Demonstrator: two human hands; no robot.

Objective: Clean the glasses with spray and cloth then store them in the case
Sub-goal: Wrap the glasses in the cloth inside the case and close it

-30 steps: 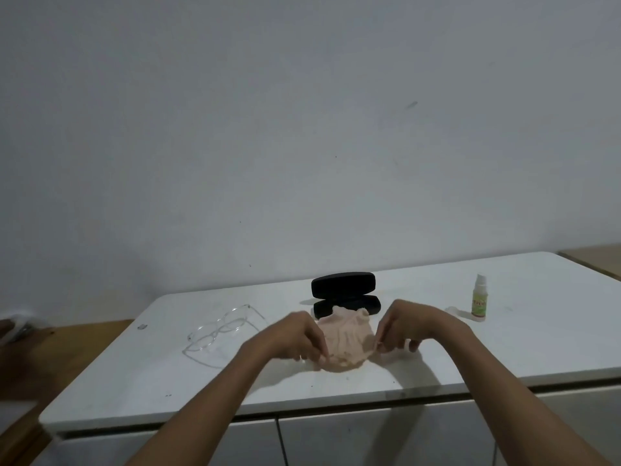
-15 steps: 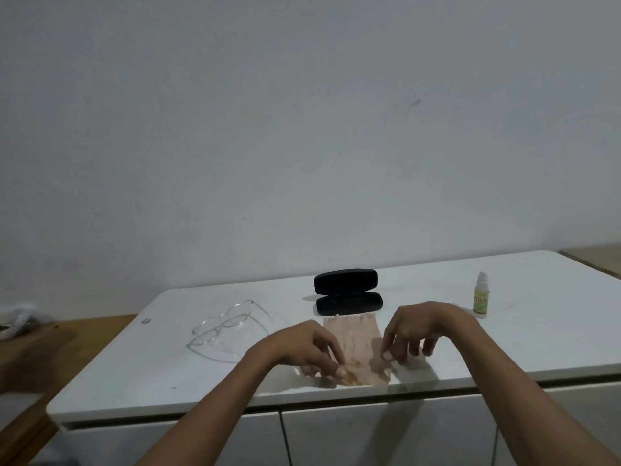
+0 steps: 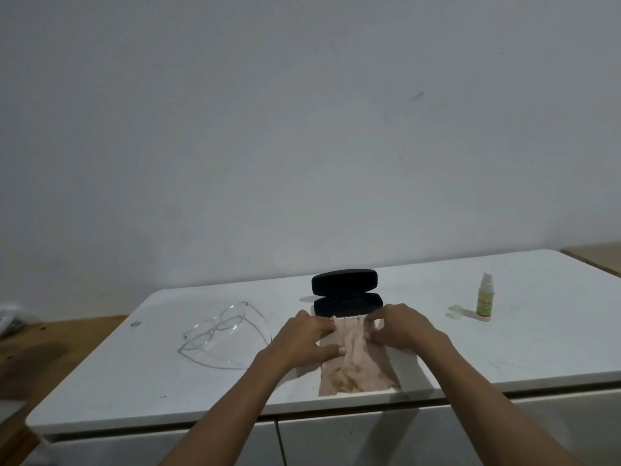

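A pale pink cloth point(image 3: 358, 371) lies spread on the white table point(image 3: 521, 348) near its front edge, wrinkled at its far end. My left hand point(image 3: 302, 341) lies on the cloth's far left part, fingers and thumb stretched over it. My right hand point(image 3: 401, 327) presses bent fingertips on the far right part. Just behind the cloth stands the black glasses case point(image 3: 346, 294), open. Clear-framed glasses point(image 3: 218, 327) lie to the left, arms unfolded. To the right stands a small spray bottle point(image 3: 485, 301), with its clear cap point(image 3: 455, 314) beside it.
A white wall rises right behind the table. Cabinet doors point(image 3: 336, 442) sit below the front edge. A lower wooden surface point(image 3: 50, 351) adjoins the table on the left, and another wooden top point(image 3: 594, 257) shows at the far right.
The cloth went from a bunched lump between my hands to lying flat on the table. Both hands then moved from its near corners up to its far end.
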